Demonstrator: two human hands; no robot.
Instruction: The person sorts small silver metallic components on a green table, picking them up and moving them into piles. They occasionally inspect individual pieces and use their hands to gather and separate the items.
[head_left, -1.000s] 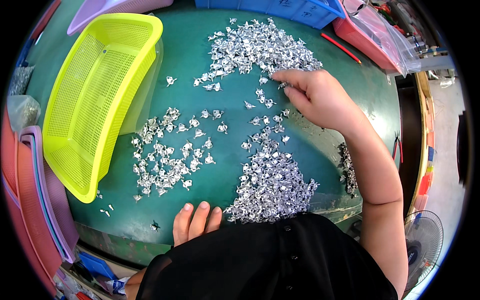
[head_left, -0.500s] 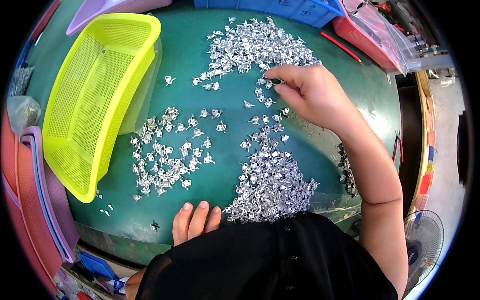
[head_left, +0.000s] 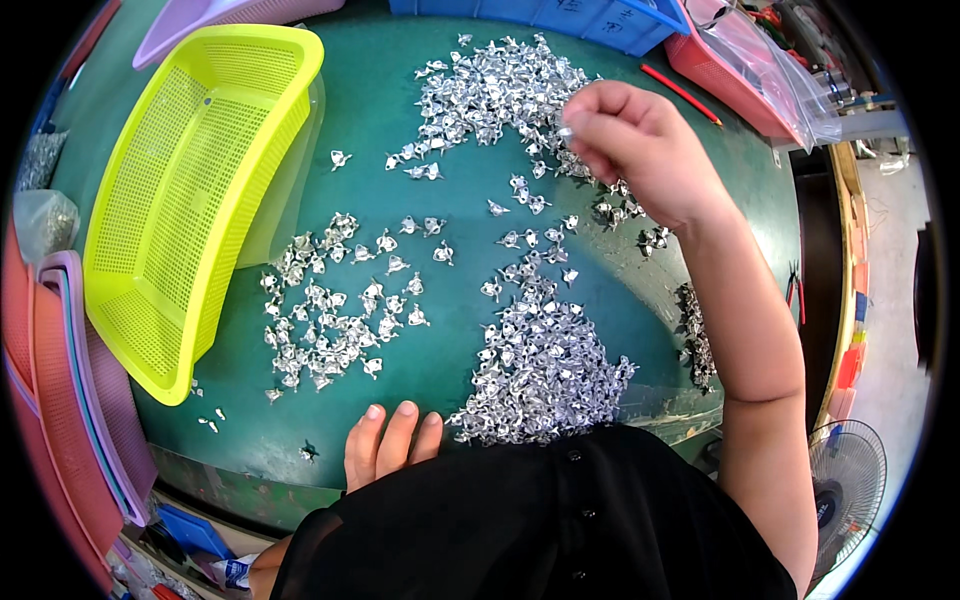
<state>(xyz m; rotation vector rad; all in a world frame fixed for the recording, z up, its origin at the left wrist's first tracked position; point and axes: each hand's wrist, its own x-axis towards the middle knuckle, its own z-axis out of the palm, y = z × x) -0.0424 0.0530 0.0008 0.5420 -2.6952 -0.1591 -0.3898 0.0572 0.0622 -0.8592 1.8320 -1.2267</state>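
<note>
Right grip [head_left: 637,142] has shifted rightward, pinching a small silvery part [head_left: 566,132], while a pink basket [head_left: 722,88] holds clear plastic [head_left: 775,68]

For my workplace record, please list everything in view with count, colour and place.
Metal parts: countless, silvery, heaped and scattered on worktable
Worktable: one, green, centre
Mesh basket: one, yellow-green, left
Crate: one, blue, far edge
Corner basket: one, pink, far right
Container: one, lilac, far left
Stacked baskets: several, mixed colours, left edge
Plastic bag: at least one, clear, left edge
Pencil-like stick: one, red, far right
Pliers: one, red-handled, right edge
Fan: one, grey, lower right
Shirt: one, black, near edge
Left hand: one, bare, near worktable edge
Right hand: one, bare, beside far heap, pinching silvery piece
</note>
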